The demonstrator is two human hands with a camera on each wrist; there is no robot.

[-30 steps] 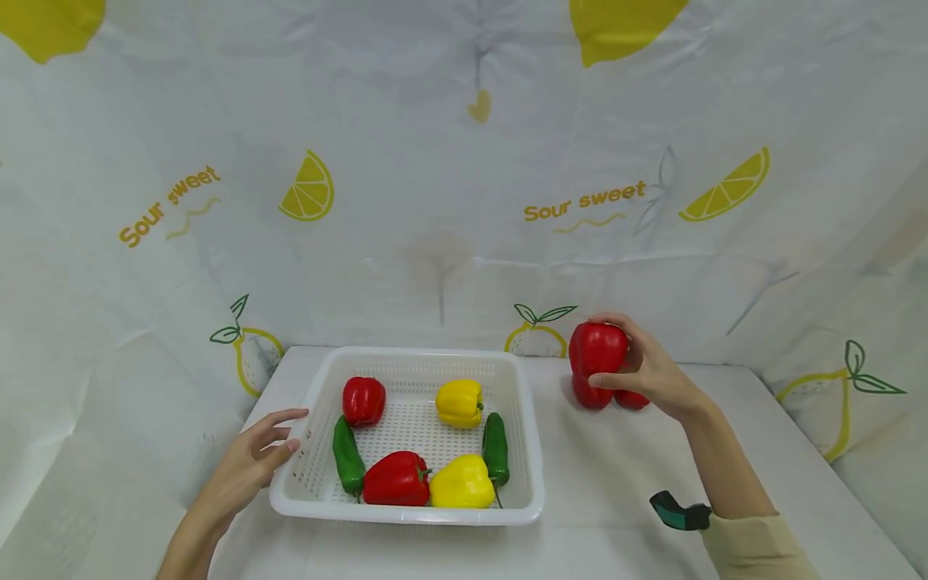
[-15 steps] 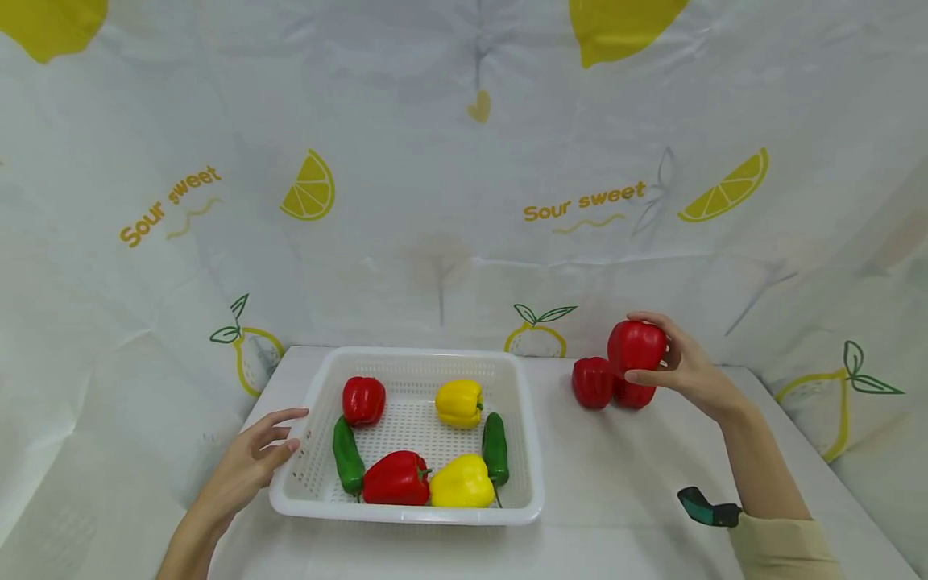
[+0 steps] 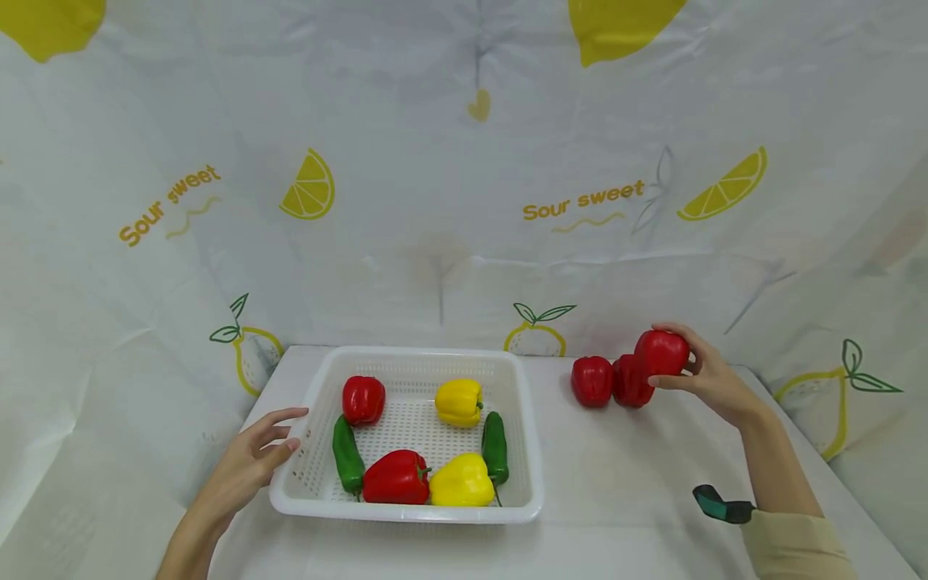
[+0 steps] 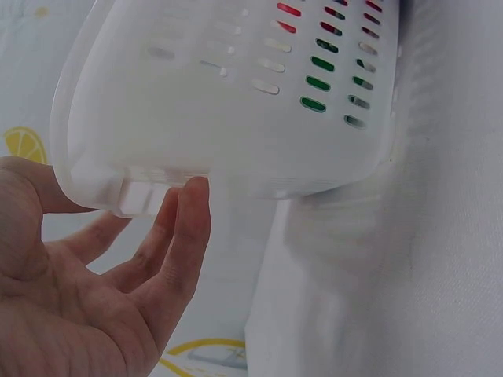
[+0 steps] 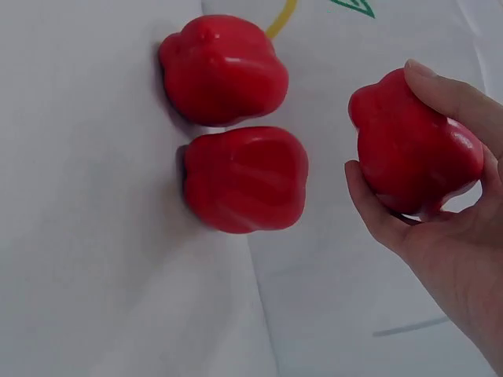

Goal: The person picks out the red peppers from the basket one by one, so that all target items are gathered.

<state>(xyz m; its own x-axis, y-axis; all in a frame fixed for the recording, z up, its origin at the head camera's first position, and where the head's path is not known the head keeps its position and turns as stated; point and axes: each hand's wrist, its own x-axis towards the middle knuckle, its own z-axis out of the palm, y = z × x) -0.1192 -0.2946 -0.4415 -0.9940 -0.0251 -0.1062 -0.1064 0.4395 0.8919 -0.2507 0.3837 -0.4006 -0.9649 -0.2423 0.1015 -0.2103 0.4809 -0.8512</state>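
Note:
My right hand point(image 3: 714, 385) grips a red bell pepper point(image 3: 661, 353), its thumb and fingers on opposite sides. In the right wrist view, this bell pepper point(image 5: 416, 149) is apart from two other red bell peppers point(image 5: 224, 71) beside it. Those two stand on the table to the right of a white perforated plastic basket point(image 3: 532, 451). At the basket's left rim, my left hand point(image 3: 250, 461) holds the edge lightly between thumb and fingers. In the left wrist view, fingertips point(image 4: 195, 192) touch the rim, and the thumb's tip is hidden behind it.
Inside the basket lie two red bell peppers point(image 3: 396, 477), two yellow bell peppers point(image 3: 461, 481) and two green chili peppers point(image 3: 495, 447). A white table point(image 3: 594, 483) carries everything. Behind it hangs a white sheet point(image 3: 406, 258) with lemon prints, which also covers both sides.
My right hand has carried its red bell pepper to the right and slightly down, past the other two, which now show more fully. The left hand and the basket have stayed put.

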